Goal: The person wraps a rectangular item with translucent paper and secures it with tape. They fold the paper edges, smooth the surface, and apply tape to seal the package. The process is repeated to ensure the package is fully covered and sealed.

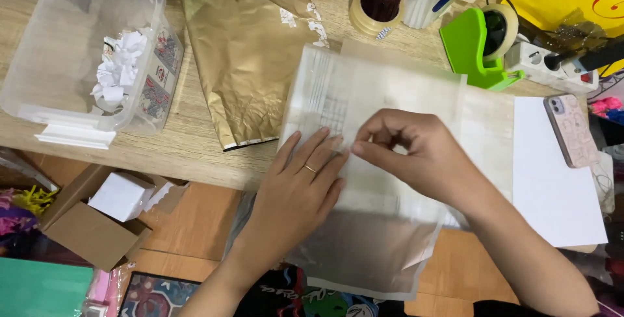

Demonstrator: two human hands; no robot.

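A translucent white wrapping sheet lies on the wooden table and hangs over its front edge. My left hand, with a ring on one finger, presses flat on the sheet. My right hand pinches the sheet's surface just right of the left fingertips. A crumpled gold paper sheet lies behind and to the left, partly under the translucent sheet.
A clear plastic bin with crumpled white paper sits far left. A green tape dispenser, tape roll, power strip, phone and white paper lie right. Cardboard box below on the floor.
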